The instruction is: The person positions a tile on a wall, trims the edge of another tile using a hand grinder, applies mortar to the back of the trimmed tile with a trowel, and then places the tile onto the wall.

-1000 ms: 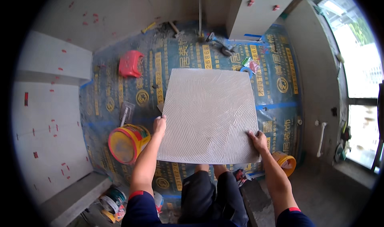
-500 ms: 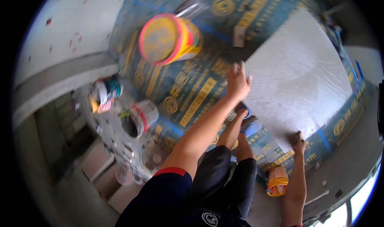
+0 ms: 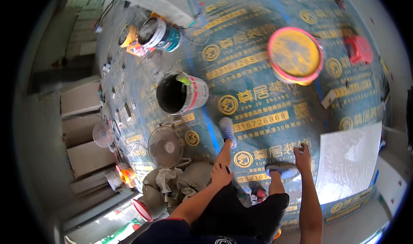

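My left hand [image 3: 222, 175] lies on my left knee, fingers loosely stretched, with nothing seen in it. My right hand [image 3: 303, 157] is held out over the printed floor sheeting, left of a large pale tile, and apart from it. Its fingers are curled; whatever they hold, if anything, is too small and dark to name. The pale tile [image 3: 349, 164] lies flat on the sheeting, its face covered with whitish, streaked coating. My two feet, in grey-blue slippers, stand apart on the sheeting [image 3: 258, 136].
A yellow bucket with a pink rim [image 3: 297, 57] stands ahead, near a red stool [image 3: 359, 50] and a small pale block [image 3: 328, 99]. At left are a white bucket [image 3: 195, 93], a teal-white bucket [image 3: 168, 39], a fan [image 3: 165, 147], full sacks [image 3: 193, 177] and stacked tiles [image 3: 88, 160].
My view has swung left, bringing the fan and sacks into sight. My left hand has dropped from beside the tile onto my knee. My right hand has come off the tile's near edge.
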{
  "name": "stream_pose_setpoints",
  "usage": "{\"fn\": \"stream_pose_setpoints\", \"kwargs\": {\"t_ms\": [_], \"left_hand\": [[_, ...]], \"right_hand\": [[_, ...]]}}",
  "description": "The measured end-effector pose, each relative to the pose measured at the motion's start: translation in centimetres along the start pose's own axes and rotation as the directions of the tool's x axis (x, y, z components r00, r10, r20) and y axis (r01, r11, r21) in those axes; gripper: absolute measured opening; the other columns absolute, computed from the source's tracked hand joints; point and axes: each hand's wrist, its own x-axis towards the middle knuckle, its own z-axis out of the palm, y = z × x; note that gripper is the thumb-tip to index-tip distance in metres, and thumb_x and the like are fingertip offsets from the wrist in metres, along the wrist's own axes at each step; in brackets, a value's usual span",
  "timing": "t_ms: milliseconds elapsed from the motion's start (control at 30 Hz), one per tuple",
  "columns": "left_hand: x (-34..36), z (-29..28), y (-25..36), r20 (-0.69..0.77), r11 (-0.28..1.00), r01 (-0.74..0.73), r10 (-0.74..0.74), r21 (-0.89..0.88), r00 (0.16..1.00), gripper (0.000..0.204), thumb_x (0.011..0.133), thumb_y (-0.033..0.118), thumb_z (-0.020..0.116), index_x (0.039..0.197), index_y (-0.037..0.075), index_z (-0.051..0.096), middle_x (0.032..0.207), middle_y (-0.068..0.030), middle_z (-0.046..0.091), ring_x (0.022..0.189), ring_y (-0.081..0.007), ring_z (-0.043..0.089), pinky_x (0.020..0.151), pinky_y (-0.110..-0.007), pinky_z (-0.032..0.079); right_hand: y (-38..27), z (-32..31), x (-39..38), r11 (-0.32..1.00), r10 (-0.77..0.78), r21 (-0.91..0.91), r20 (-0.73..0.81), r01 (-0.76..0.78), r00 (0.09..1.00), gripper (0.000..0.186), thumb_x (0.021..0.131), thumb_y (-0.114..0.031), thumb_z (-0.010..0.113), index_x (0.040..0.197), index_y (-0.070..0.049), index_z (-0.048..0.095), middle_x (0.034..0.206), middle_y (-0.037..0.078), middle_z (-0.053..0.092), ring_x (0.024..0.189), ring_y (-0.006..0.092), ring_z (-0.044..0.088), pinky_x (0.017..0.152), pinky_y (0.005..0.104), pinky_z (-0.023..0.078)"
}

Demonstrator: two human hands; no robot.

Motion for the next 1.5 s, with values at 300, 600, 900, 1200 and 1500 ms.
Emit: {"fn": "stream_pose_setpoints", "kwargs": {"t_ms": [300,600,900,1200,1500], "left_hand": [[6.2,-3.8,-7.0,0.224,0.973,0.084,-0.034,-0.215,0.974,0.049,0.076,0.030,0.063,0.114,0.000,0.056,0.117,-0.0211,0.049,0.114,-0.0390,0.046,0.089,-0.047,0.042],[7.2,-5.9,-10.4,0.190,0.845,0.259,-0.190,-0.468,0.963,0.047,0.071,0.026,0.062,0.108,-0.003,0.059,0.115,-0.0222,0.051,0.105,-0.0377,0.050,0.084,-0.046,0.044],[7.9,-6.0,-11.2,0.322,0.829,0.318,-0.177,-0.460,0.930,0.042,0.074,0.025,0.062,0.106,-0.001,0.059,0.114,-0.0210,0.052,0.110,-0.0377,0.047,0.088,-0.047,0.040],[8.3,-5.6,-13.3,0.385,0.895,0.258,-0.108,-0.363,0.917,0.043,0.076,0.023,0.058,0.112,-0.001,0.057,0.118,-0.0209,0.048,0.112,-0.0373,0.046,0.089,-0.047,0.040],[10.1,-7.8,-9.2,0.360,0.995,-0.095,0.093,-0.014,0.928,0.049,0.079,0.032,0.061,0.112,-0.004,0.056,0.120,-0.0236,0.047,0.109,-0.0392,0.051,0.089,-0.046,0.046]], "right_hand": [[-35.7,27.0,12.2,0.677,0.200,0.401,0.707,-0.617,0.679,0.077,0.091,-0.041,0.057,0.140,0.006,0.022,0.125,0.030,0.046,0.102,0.0363,0.060,0.085,0.0431,0.055],[-43.7,44.3,18.1,0.484,0.486,0.267,0.711,-0.834,0.509,0.040,0.086,-0.021,0.057,0.107,0.007,0.039,0.109,0.025,0.048,0.095,0.0356,0.058,0.065,0.0327,0.059],[-36.6,38.1,16.9,0.563,0.196,0.033,0.965,-0.826,0.172,0.029,0.073,-0.004,0.049,0.101,0.004,0.047,0.082,0.008,0.054,0.050,0.0092,0.046,0.035,0.0186,0.037],[-28.4,24.3,-3.5,0.659,0.010,0.070,0.995,-0.749,0.102,0.054,0.062,0.001,0.075,0.113,-0.001,0.054,0.087,0.009,0.061,0.078,0.0168,0.060,0.068,0.0312,0.049],[-10.5,18.5,-7.1,0.394,0.405,0.708,0.438,-0.586,0.802,0.010,0.072,-0.008,0.063,0.070,0.000,0.058,0.059,0.008,0.055,0.051,0.0170,0.054,0.049,0.0300,0.043]]}}
